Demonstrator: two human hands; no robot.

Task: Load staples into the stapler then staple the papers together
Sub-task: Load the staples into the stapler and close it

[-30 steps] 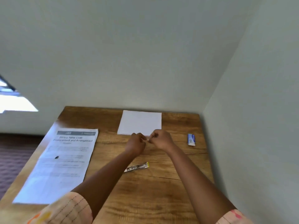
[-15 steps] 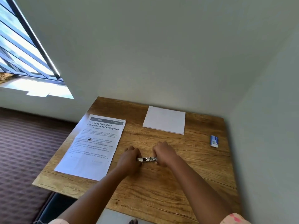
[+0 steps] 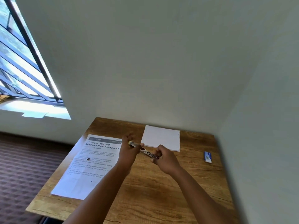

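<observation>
A small metal stapler (image 3: 144,151) with a yellow end is held in the air above the wooden table (image 3: 161,191). My left hand (image 3: 129,151) grips its yellow left end. My right hand (image 3: 163,157) pinches its right end. Whether the stapler is open I cannot tell. A stack of blank white papers (image 3: 161,137) lies at the back of the table, just beyond my hands. A small blue and white staple box (image 3: 207,156) lies near the right edge.
A printed sheet (image 3: 90,165) headed "Dining Table Cloth Replacement and Arrangement" covers the table's left side. Walls close in behind and to the right. A window (image 3: 21,65) is at the left, dark carpet (image 3: 24,167) below it.
Both hands went from the back of the table to the stapler on the tabletop, then lifted it. The stapler now tilts, yellow end up to the left. The camera tilted up.
</observation>
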